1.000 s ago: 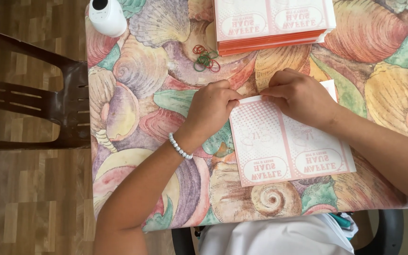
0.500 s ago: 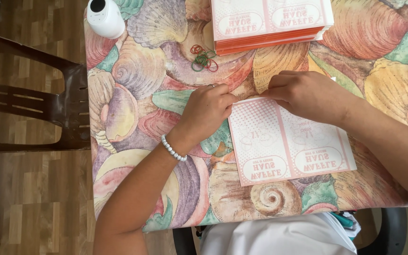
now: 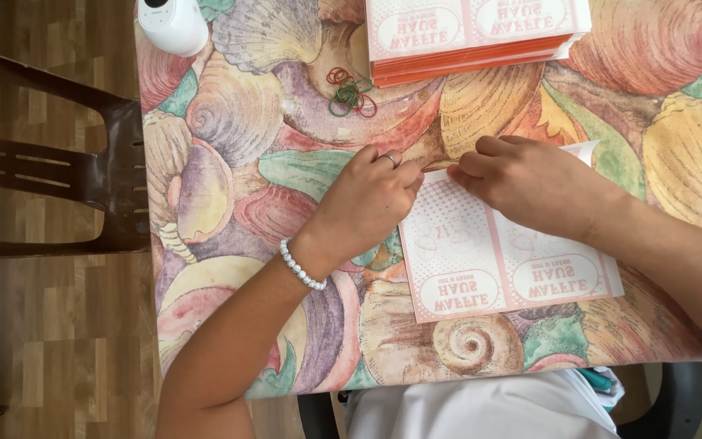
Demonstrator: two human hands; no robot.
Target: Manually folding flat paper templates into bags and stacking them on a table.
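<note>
A flat white paper sheet with pale red print (image 3: 497,252) lies on the shell-patterned table (image 3: 245,130) in front of me. My left hand (image 3: 367,199), with a ring and a pearl bracelet, pinches the sheet's far left corner. My right hand (image 3: 530,183) rests on the sheet's far edge, fingertips pressing beside the left hand's fingers. Both hands cover the upper part of the sheet.
A stack of similar printed sheets with orange edges (image 3: 473,36) sits at the far side. Several coloured rubber bands (image 3: 349,91) lie beside it. A white round device (image 3: 174,24) stands at the far left corner. A dark wooden chair (image 3: 50,171) is left of the table.
Both hands have stayed at the sheet's far edge; the fingertips shifted slightly closer together at the left corner. The view moved a little.
</note>
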